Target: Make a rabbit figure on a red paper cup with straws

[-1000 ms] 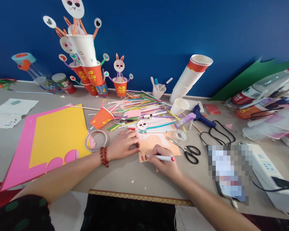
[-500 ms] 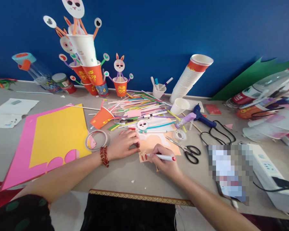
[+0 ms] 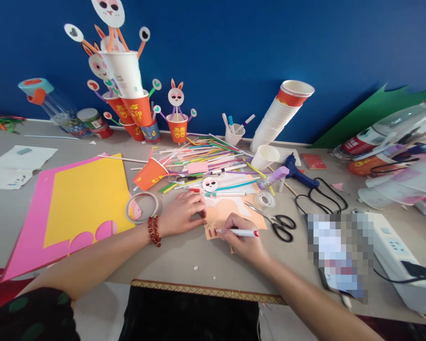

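Note:
My right hand (image 3: 244, 237) grips a white marker (image 3: 247, 232) with a red end, its tip down on an orange paper piece (image 3: 255, 219). Two ear-like ovals with reddish-brown filling (image 3: 212, 230) are drawn near that paper's left corner. My left hand (image 3: 184, 214) lies at the paper's left edge, thumb apart from the fingers, holding nothing. A round white rabbit face (image 3: 210, 183) rests just above it. Black-handled scissors (image 3: 275, 220) lie partly open to the right, beside a small tape roll (image 3: 265, 199).
Drinking straws (image 3: 206, 156) are heaped behind my hands. A tipped red cup (image 3: 151, 173), a wide tape ring (image 3: 142, 207) and yellow card (image 3: 88, 199) lie left. Right are a blue glue gun (image 3: 300, 173), a phone (image 3: 335, 255) and a power strip (image 3: 395, 246). A cup stack (image 3: 275, 118) stands behind.
Almost nothing differs. My right hand keeps the marker at the ovals with barely visible movement, and my left hand stays in place.

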Motion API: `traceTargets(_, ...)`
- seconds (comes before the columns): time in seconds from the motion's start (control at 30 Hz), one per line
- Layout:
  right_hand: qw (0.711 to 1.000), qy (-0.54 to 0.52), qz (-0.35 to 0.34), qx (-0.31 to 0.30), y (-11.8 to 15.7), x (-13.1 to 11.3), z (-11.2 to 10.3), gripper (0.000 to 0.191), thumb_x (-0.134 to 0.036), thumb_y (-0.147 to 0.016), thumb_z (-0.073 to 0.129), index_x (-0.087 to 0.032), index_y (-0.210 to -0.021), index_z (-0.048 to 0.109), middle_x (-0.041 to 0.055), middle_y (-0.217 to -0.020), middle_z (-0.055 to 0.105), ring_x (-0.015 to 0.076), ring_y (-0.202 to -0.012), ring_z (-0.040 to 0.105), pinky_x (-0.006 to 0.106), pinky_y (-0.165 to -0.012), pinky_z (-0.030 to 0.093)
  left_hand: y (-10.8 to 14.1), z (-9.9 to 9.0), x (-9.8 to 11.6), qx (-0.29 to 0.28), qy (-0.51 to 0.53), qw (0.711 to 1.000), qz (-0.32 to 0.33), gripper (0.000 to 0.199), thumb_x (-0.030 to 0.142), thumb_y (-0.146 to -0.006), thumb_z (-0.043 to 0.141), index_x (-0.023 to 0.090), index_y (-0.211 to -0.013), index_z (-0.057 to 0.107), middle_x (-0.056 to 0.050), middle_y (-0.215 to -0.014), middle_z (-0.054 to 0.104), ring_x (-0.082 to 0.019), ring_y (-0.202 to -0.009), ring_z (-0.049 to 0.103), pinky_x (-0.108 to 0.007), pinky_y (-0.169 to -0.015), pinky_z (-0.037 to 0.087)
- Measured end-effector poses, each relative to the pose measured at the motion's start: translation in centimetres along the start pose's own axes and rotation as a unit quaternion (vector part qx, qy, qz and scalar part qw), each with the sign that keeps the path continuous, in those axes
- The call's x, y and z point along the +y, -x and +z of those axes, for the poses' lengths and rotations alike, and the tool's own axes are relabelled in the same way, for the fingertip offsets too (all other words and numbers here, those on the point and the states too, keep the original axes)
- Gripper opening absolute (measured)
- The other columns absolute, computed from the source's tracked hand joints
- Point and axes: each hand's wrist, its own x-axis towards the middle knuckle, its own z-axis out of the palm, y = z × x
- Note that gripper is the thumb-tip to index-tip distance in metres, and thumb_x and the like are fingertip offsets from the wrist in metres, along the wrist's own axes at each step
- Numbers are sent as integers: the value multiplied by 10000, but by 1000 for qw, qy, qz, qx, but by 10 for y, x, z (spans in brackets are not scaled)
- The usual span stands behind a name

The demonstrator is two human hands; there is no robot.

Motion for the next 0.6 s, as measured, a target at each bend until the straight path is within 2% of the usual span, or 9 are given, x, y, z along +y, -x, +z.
traceTargets(0.6,1000,4,7,-2,-1,-1,0,181,-136,-801,550,-213,-659,468,-54,-585,499,102,-511,430,224,-512,329,0,0,1,0,-5,1000,0,175,387,-924,620,221,-871,619,-31,-1034,625,-223,-1024,556,-366,-922,384)
